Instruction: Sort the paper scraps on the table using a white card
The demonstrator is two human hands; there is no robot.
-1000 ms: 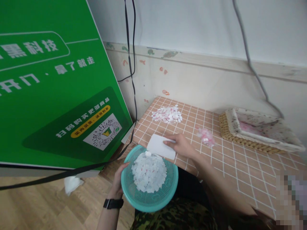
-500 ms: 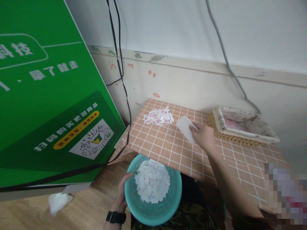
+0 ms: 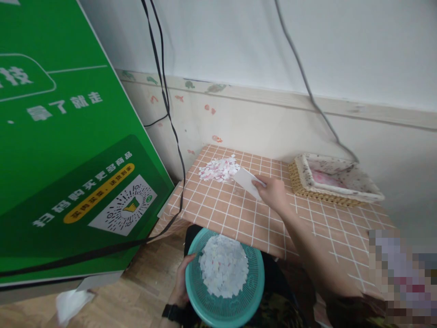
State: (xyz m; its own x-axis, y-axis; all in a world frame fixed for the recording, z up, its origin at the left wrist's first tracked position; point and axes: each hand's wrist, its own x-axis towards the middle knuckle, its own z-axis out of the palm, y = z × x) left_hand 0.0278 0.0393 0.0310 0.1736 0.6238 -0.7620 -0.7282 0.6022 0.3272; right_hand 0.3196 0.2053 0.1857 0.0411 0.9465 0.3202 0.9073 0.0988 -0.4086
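Observation:
My left hand [image 3: 184, 278] grips the left rim of a round green plastic basket [image 3: 223, 314] just below the table edge. Inside the basket lies a heap of small white paper scraps [image 3: 223, 266], a few with red marks. Over the table, my right hand [image 3: 271, 191] is closed on a flat white card [image 3: 246, 183], thumb on top. The card's far edge is beside a second pile of white and pinkish paper scraps [image 3: 218, 168] on the tabletop; whether they touch I cannot tell.
A brown checked cloth covers the table [image 3: 266, 228] against the wall. A wicker basket [image 3: 334, 182] with a flowered lining stands at the right. On the left is a large green panel [image 3: 68, 159]; black cables [image 3: 167, 105] hang in front of the wall.
My right hand has moved the white card left, up to the edge of the scrap pile. The green basket in my left hand sits slightly further right and lower in view.

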